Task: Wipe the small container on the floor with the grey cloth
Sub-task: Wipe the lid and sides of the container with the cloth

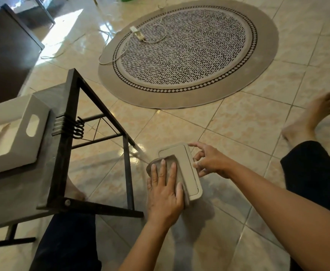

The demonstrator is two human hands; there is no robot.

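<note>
Cloth on the lid, wiping under way.

Left hand point(163, 194) lies flat, fingers spread, pressing the grey cloth point(172, 165) onto the small container point(189, 173) on the floor tiles point(238, 124); right hand point(211, 161), fingers loosely open, steadies its far edge. Best to keep that brace firm and take long strokes. The black table frame point(127, 173) crowds the left side; the round rug point(187, 53) lies well apart.

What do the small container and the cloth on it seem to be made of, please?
The small container looks like matte beige plastic: smooth moulded lid, rounded corners, though the look leaves this open. The grey cloth looks like soft woven fabric, creasing under the left hand.
</note>
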